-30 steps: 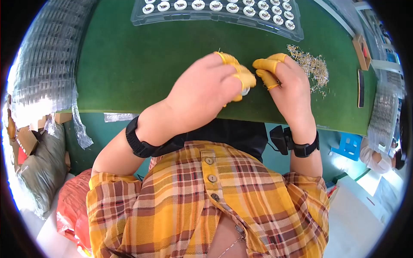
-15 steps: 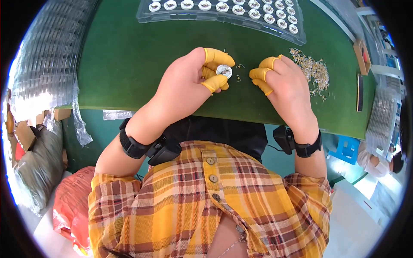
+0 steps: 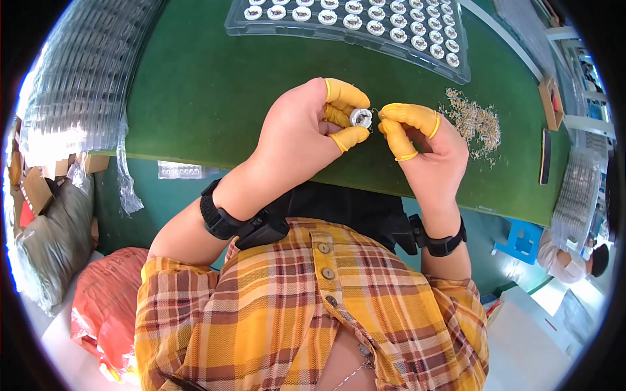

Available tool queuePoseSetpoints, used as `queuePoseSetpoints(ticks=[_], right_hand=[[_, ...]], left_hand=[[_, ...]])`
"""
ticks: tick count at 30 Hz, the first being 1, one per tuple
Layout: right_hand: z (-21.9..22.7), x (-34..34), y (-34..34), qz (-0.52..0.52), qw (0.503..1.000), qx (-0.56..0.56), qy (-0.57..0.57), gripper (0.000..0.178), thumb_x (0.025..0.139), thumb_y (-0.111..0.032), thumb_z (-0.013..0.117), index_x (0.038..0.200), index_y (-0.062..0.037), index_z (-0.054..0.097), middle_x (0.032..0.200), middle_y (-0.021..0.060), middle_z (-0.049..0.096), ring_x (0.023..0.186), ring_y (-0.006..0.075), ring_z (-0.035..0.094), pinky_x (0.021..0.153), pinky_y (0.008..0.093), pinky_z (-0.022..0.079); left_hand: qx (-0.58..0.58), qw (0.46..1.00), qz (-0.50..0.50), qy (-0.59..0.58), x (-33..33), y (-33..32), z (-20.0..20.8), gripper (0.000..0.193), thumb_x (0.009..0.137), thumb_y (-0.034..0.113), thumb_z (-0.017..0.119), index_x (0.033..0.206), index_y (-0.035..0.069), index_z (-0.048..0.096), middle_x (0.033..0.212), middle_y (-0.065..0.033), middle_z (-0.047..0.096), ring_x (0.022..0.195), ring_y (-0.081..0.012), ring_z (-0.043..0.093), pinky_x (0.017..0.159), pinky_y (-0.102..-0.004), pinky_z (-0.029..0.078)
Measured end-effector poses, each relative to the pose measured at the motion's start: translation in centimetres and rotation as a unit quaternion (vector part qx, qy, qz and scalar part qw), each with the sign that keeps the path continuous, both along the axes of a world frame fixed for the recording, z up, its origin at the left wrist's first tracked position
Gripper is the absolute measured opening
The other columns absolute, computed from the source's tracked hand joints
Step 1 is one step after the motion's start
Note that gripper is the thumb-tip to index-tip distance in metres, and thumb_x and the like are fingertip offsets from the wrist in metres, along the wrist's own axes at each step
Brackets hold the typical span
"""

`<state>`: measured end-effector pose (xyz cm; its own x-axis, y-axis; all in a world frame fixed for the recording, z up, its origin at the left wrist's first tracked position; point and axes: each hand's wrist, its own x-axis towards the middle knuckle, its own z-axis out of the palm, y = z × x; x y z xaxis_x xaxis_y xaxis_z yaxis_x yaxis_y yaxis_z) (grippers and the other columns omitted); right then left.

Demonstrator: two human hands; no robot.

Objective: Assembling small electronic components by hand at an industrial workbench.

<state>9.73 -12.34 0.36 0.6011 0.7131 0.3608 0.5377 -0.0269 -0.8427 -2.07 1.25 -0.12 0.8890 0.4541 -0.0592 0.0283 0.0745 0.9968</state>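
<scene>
Yellow finger cots cover the fingertips of both hands. My left hand (image 3: 303, 124) is closed around a small round white part (image 3: 361, 118), its open face with dark and metallic bits turned toward my right hand. Thumb and fingers of my right hand (image 3: 424, 133) are pinched together just right of that part. At their tips a thin bent wire piece shows, partly hidden by the fingers. Farther right on the green table (image 3: 195, 98) lies a loose pile of small wire pieces (image 3: 479, 124).
A clear plastic tray (image 3: 365, 36) with rows of the same round white parts stands at the far side. Stacked clear trays (image 3: 78, 78) rise at the left. At right are a dark bar (image 3: 545, 156), a cardboard box (image 3: 551, 104) and a blue stool (image 3: 521, 240); another person sits beyond.
My right hand has moved left to the round part and pinched its fingers. My left hand has shifted slightly right, tilting the part. The two loose wire pieces between the hands no longer show.
</scene>
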Motion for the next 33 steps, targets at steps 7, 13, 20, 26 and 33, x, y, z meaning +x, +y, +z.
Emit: queuePoseSetpoints(ticks=[7,13,20,26,33], right_hand=[[-0.60,-0.70,0.34,-0.039,0.997,0.016,0.066,0.019,0.075,0.003,0.072,0.092,-0.0054,0.072,0.085,0.0057,0.070,0.073,0.0109,0.065,0.065,0.0225,0.054],[-0.59,-0.80,0.36,-0.038,0.999,0.009,0.032,0.019,0.074,0.002,0.073,0.092,-0.0051,0.072,0.084,0.0064,0.070,0.070,0.0124,0.066,0.063,0.0227,0.054],[-0.67,-0.70,0.06,-0.039,0.999,-0.003,-0.022,0.019,0.073,0.002,0.074,0.091,-0.0044,0.071,0.084,0.0073,0.070,0.070,0.0140,0.067,0.063,0.0234,0.054],[-0.72,-0.95,0.15,-0.047,0.999,0.016,-0.005,0.019,0.072,0.002,0.074,0.089,-0.0054,0.071,0.083,0.0067,0.070,0.069,0.0156,0.066,0.062,0.0246,0.052],[-0.41,-0.73,-0.16,-0.041,0.993,-0.012,-0.114,0.020,0.071,0.000,0.074,0.089,-0.0085,0.071,0.082,0.0059,0.069,0.067,0.0190,0.064,0.058,0.0262,0.048]], left_hand=[[0.012,0.998,0.029,-0.059,0.26,-0.40,-1.02,0.027,0.076,-0.003,0.072,0.099,-0.002,0.059,0.089,-0.0065,0.064,0.077,-0.0110,0.064,0.067,-0.0233,0.055],[0.027,1.000,-0.009,0.004,-0.08,-0.23,-0.26,0.035,0.078,-0.009,0.069,0.109,-0.003,0.053,0.100,-0.0067,0.061,0.085,-0.0105,0.061,0.077,-0.0237,0.053],[0.028,1.000,-0.006,0.004,-0.09,-0.27,-0.27,0.036,0.077,-0.009,0.071,0.108,-0.003,0.053,0.098,-0.0068,0.061,0.084,-0.0105,0.061,0.075,-0.0238,0.054],[0.047,0.999,-0.010,-0.004,-0.05,-0.44,-0.24,0.037,0.076,-0.009,0.071,0.107,-0.003,0.053,0.097,-0.0067,0.061,0.083,-0.0104,0.061,0.073,-0.0234,0.053],[0.056,0.998,-0.004,-0.006,0.04,-0.55,-0.30,0.035,0.076,-0.008,0.072,0.106,-0.003,0.054,0.095,-0.0059,0.060,0.082,-0.0097,0.060,0.072,-0.0226,0.053]])
